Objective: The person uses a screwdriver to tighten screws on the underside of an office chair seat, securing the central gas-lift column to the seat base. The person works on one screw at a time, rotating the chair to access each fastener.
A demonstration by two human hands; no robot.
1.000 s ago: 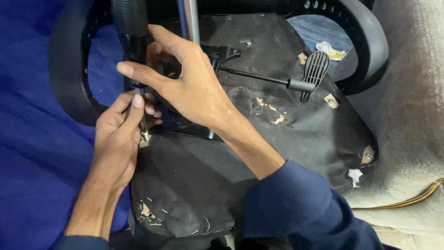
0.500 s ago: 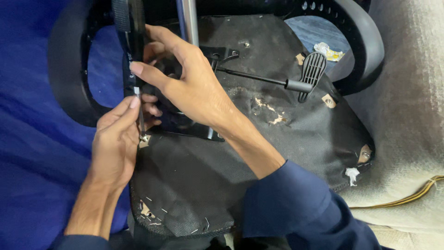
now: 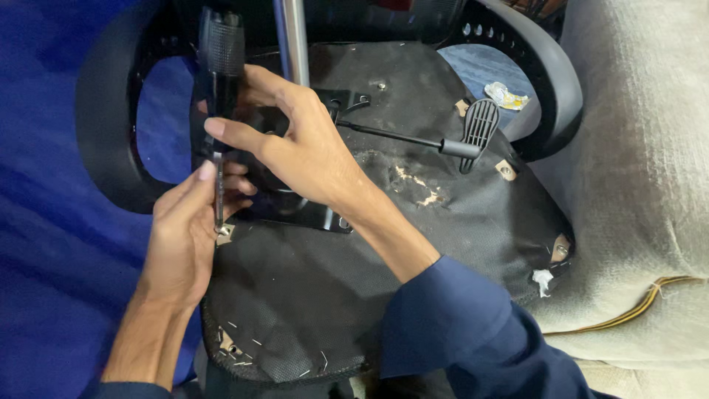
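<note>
Screwdriver with a black ribbed handle and thin steel shaft [image 3: 219,89] is standing upright at the left edge of the upturned black fabric chair seat [image 3: 413,244], its tip sitting on a small fixing there. Right hand [image 3: 295,151] is clamping around the handle, while left hand [image 3: 188,229] is pinching the shaft near the tip. Black paddle-ended adjustment lever [image 3: 450,140] is lying near the seat's right edge, beside the curved black plastic armrest [image 3: 539,74].

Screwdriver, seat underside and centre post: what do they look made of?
Screwdriver: black ribbed handle, probably plastic or rubber; thin metal shaft. Seat underside: matte black woven fabric, torn and stapled. Centre post: shiny, reflective, likely polished metal.
</note>
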